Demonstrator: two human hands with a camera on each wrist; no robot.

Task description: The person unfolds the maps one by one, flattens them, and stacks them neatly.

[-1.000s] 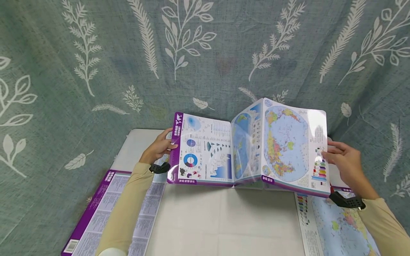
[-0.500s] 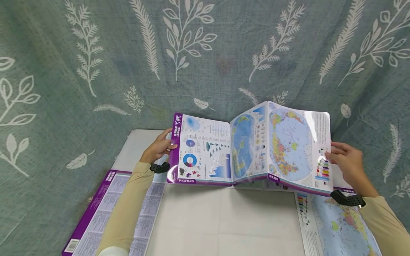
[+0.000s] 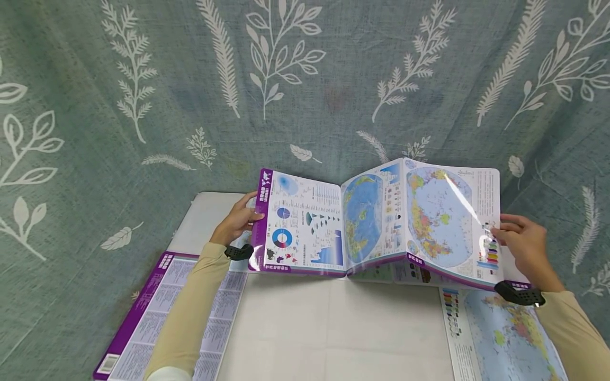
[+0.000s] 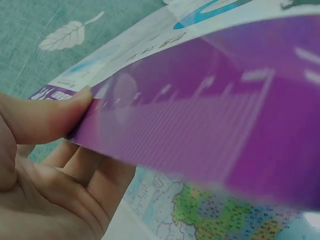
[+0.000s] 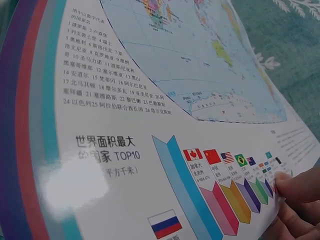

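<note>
A glossy fold-out world map [image 3: 303, 233] with a purple border hangs in zigzag panels between my two hands. My left hand [image 3: 234, 222] pinches its purple left edge; in the left wrist view the thumb [image 4: 47, 117] lies on top and the fingers are underneath. At the far right edge, my right hand [image 3: 526, 248] pinches the panel with the oval political map [image 3: 440, 217]. That panel and the middle one meet in a raised fold. In the right wrist view, the thumb [image 5: 302, 186] presses beside a row of flags and coloured bars.
A second purple-bordered sheet with text columns [image 3: 164, 307] lies at the left, partly under the left forearm. Another map sheet [image 3: 500, 333] lies at the right under the right forearm. Both rest on a white table [image 3: 333, 328]. Behind hangs a green leaf-patterned curtain [image 3: 333, 84].
My right hand has moved right and slightly down, drawing the right panel with it. The middle panel shows wider and the raised fold is lower. My left hand has stayed nearly still.
</note>
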